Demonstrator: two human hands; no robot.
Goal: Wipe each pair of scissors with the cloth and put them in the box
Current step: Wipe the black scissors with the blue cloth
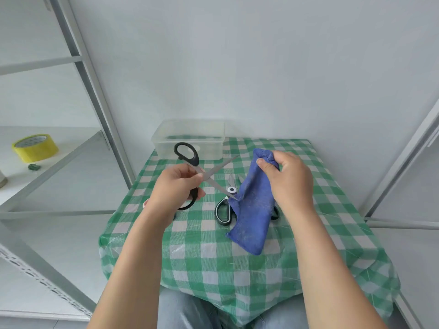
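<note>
My left hand (175, 188) grips black-handled scissors (190, 156) above the table, blades spread wide in an X. My right hand (288, 176) pinches the top of a blue cloth (253, 210), which hangs down to the tablecloth just right of the blade tips. A second pair of scissors (223, 211), black-and-white handled, lies on the table, partly hidden behind the cloth. The clear plastic box (190, 141) stands at the table's far left edge and looks empty.
The small table wears a green-and-white checked cloth (204, 252). Metal shelving stands to the left, holding a roll of yellow tape (35, 147). A metal frame (403, 162) stands at the right. A white wall is close behind the box.
</note>
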